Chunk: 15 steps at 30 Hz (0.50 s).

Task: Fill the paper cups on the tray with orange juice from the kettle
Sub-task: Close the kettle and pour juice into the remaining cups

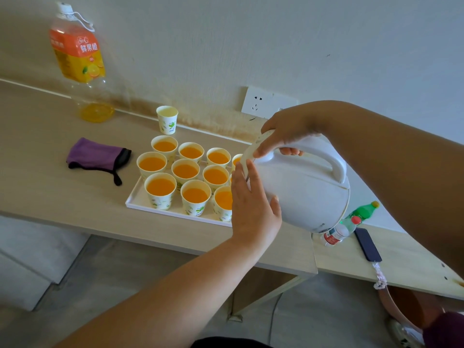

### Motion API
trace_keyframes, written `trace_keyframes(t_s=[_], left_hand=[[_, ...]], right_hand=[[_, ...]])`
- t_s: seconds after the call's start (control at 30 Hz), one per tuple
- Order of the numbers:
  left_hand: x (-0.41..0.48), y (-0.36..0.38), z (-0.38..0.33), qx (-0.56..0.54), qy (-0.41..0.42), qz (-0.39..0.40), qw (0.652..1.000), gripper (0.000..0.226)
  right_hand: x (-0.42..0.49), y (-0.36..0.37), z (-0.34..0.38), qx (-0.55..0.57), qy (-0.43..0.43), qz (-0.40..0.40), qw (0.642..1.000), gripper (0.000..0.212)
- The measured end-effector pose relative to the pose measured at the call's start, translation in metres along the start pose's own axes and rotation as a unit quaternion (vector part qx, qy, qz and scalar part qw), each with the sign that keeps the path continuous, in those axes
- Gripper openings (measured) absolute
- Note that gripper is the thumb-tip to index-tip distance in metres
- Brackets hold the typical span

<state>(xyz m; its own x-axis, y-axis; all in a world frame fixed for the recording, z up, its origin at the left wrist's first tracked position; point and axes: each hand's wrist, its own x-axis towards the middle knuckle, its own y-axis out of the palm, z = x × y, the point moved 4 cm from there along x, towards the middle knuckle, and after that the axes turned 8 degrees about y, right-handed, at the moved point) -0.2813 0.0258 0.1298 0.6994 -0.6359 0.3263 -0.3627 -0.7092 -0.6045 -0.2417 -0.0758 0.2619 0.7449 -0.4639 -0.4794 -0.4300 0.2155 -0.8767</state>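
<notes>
Head view. My right hand (286, 133) grips the handle of the kettle (301, 189), which is held tipped, spout down, over the right end of the tray (135, 200) on the tabletop (37, 172). My left hand (253, 209) lies with straight fingers against the kettle's front, steadying it. All the paper cups (160, 200) I can see hold orange juice (185, 171); the rightmost ones are hidden. I judge the step to be filling the last cups. The next move calls for a slow, controlled tilt, then levelling before overflow.

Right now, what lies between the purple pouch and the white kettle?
In the head view, the tray of juice-filled paper cups, plus the left hand touching the kettle.
</notes>
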Motion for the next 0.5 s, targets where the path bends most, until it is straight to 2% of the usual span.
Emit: trace_keyframes(t_s=[0.17,0.27,0.5], left_hand=[[0.000,0.000,0.002,-0.003,0.009,-0.004,1.000,0.083],[-0.002,-0.002,0.001,-0.009,0.024,-0.009,1.000,0.083],[-0.007,-0.005,-0.004,0.008,0.057,-0.105,0.993,0.078]], right_hand=[[-0.001,0.002,-0.003,-0.005,-0.003,-0.013,1.000,0.041],[-0.001,0.006,-0.015,0.034,-0.003,-0.011,0.999,0.042],[-0.013,0.017,-0.035,0.145,-0.007,-0.028,0.989,0.034]])
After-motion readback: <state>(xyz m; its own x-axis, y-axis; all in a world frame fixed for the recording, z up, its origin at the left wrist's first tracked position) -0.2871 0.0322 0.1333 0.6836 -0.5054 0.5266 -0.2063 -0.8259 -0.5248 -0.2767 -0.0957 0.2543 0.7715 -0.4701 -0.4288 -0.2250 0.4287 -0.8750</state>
